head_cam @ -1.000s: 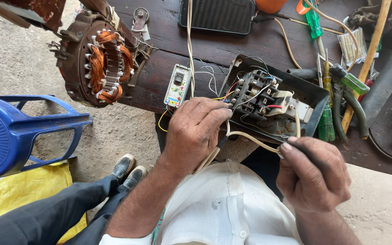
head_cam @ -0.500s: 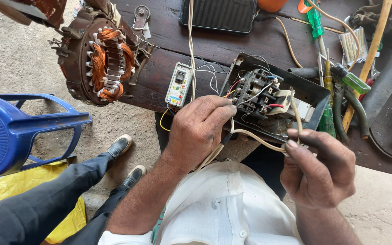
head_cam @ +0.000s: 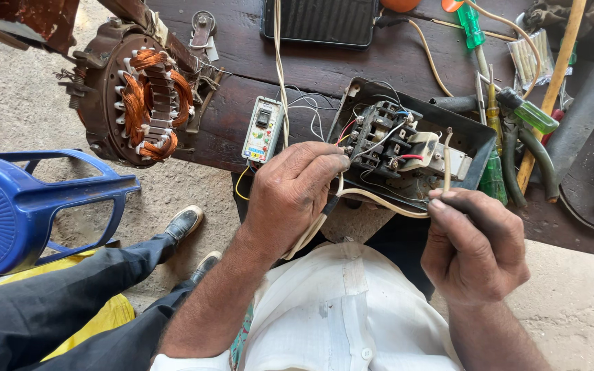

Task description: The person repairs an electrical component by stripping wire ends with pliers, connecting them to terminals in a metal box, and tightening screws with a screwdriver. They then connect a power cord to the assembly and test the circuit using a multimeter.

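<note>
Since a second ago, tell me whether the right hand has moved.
Yes. The right hand, pinching the cream wire, has risen toward the black switch box; its fingers now sit just below the box's edge.

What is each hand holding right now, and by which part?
The right hand pinches the cream cable near its free end, which sticks up above the fingers. The left hand grips the same cable lower down, fingertips at the black switch box.

Left hand (head_cam: 295, 196): back of the hand faces up, fingers curled and bunched, fingertips pinched together and pointing forward and right. The bare forearm runs down and left toward the body. Right hand (head_cam: 474, 247): loosely fisted, knuckles up, thumb and forefinger pressed together at the upper left of the fist. Its wrist descends toward the lower right. The hands sit near each other without touching.
</note>
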